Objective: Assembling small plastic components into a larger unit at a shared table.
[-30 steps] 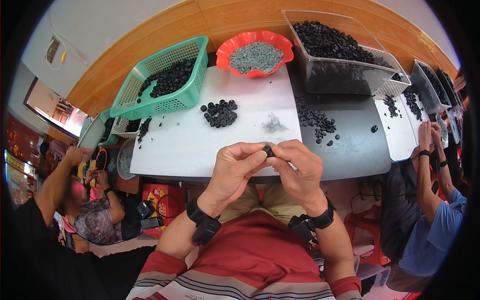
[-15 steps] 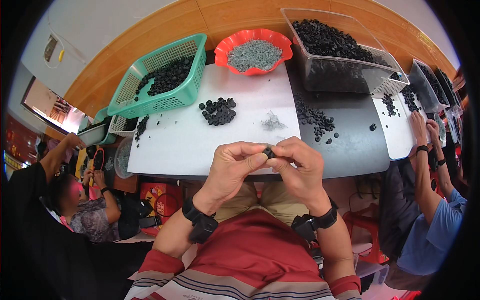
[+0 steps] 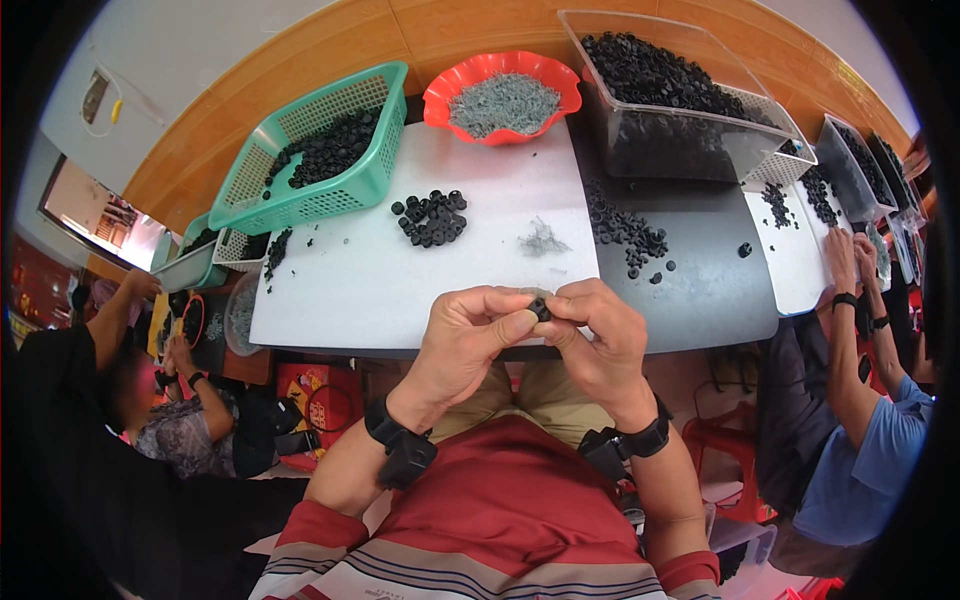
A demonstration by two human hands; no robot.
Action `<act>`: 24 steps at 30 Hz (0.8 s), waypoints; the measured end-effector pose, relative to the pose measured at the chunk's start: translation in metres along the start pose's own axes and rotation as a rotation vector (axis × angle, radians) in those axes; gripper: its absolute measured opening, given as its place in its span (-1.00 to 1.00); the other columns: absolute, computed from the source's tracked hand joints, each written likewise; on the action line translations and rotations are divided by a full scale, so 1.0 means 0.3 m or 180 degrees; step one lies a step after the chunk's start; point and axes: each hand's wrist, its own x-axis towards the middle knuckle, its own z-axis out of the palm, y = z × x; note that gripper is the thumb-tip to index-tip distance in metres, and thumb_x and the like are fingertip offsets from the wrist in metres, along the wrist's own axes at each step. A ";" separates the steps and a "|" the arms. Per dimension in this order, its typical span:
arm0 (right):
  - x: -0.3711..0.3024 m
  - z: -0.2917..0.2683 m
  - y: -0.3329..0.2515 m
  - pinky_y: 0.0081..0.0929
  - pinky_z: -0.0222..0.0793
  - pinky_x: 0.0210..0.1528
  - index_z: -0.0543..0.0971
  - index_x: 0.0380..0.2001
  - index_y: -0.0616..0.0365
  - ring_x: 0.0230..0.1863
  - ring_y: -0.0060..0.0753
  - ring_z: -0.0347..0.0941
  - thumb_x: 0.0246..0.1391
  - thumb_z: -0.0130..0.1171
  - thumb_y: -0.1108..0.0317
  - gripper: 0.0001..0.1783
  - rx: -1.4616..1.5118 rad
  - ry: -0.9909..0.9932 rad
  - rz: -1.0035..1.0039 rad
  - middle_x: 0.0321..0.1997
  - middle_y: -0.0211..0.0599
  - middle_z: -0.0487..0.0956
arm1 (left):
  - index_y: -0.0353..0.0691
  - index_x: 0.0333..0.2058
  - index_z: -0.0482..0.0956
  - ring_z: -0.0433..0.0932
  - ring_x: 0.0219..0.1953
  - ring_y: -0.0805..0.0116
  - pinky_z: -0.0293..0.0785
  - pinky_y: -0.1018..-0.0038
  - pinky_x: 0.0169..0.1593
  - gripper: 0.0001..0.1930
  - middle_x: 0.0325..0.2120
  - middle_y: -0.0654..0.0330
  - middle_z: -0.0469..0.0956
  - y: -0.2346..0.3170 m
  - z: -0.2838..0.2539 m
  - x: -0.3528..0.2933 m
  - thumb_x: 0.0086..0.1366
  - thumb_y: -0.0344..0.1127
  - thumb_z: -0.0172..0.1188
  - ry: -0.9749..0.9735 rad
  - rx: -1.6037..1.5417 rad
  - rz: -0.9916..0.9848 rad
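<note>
Between the fingertips of both hands, just over the table's near edge, is a small round black part point(image 3: 540, 309). My left hand point(image 3: 468, 325) pinches it from the left with thumb and forefinger. My right hand point(image 3: 600, 328) closes on it from the right, and any smaller piece in those fingers is hidden. Beyond my hands, a small heap of grey metal pins point(image 3: 541, 238) lies on the white sheet point(image 3: 340, 270). Left of that heap sits a cluster of similar black parts point(image 3: 431, 220).
A green basket point(image 3: 300, 205) of black parts stands back left. A red scalloped bowl point(image 3: 502, 132) holds grey pins. At back right is a clear bin point(image 3: 690, 145) of black pieces, with loose black pieces point(image 3: 628, 238) before it. Other people work on both sides.
The black part has tilted slightly between my fingertips. Both hands stay nearly in place. The view has shifted a little.
</note>
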 end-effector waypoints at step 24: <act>-0.004 -0.031 -0.011 -0.45 0.54 -0.44 0.58 -0.32 0.22 -0.43 -0.26 0.61 -0.15 0.45 0.60 -0.71 -0.0632 -0.0011 -0.0483 -0.35 -0.20 0.61 | -0.37 -0.10 0.66 0.64 -0.07 0.36 0.62 0.43 0.05 -0.82 -0.09 0.04 0.66 -0.027 0.018 -0.002 0.34 -0.56 0.25 0.0043 -0.0082 -0.0037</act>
